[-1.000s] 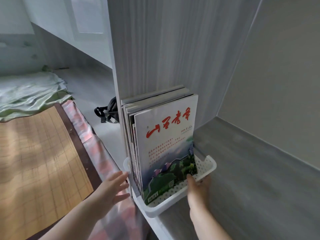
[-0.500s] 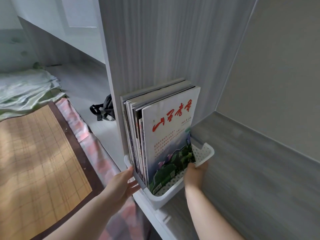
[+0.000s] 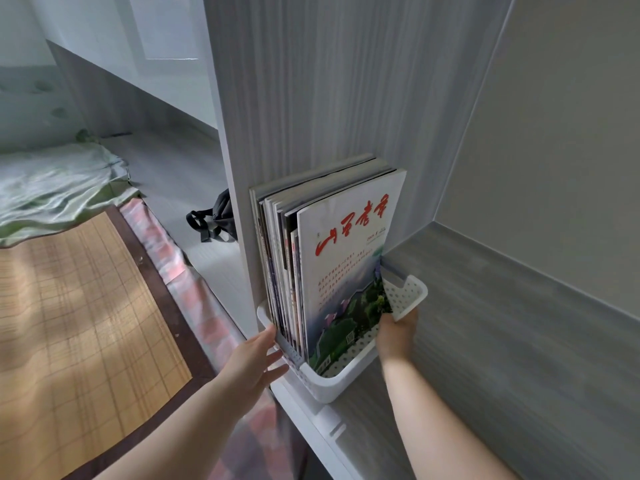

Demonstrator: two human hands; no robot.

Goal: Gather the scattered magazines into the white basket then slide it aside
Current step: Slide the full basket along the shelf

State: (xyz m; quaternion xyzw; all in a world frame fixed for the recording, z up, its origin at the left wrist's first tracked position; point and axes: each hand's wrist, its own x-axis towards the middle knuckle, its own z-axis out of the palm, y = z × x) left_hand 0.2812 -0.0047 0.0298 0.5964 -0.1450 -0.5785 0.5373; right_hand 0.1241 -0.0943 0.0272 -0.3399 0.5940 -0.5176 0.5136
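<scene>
A white perforated basket [image 3: 349, 374] stands on the grey shelf, pressed against the vertical side panel. Several magazines [image 3: 341, 261] stand upright in it; the front one has a white cover with red characters and a green landscape. My left hand [image 3: 254, 362] lies with spread fingers against the basket's near left end. My right hand [image 3: 396, 332] grips the basket's right wall, the thumb over the rim next to the front magazine.
The grey shelf surface [image 3: 502, 341] stretches right and back to the walls. The vertical panel [image 3: 311, 98] rises behind the magazines. Left of it lie a black bag [image 3: 216, 218], a bamboo mat [image 3: 69, 323] and a green blanket [image 3: 52, 188] on a bed.
The basket with its magazines has slid left and back toward the side panel. My left hand has come up from the air onto the basket's left end; my right hand stayed on its right wall.
</scene>
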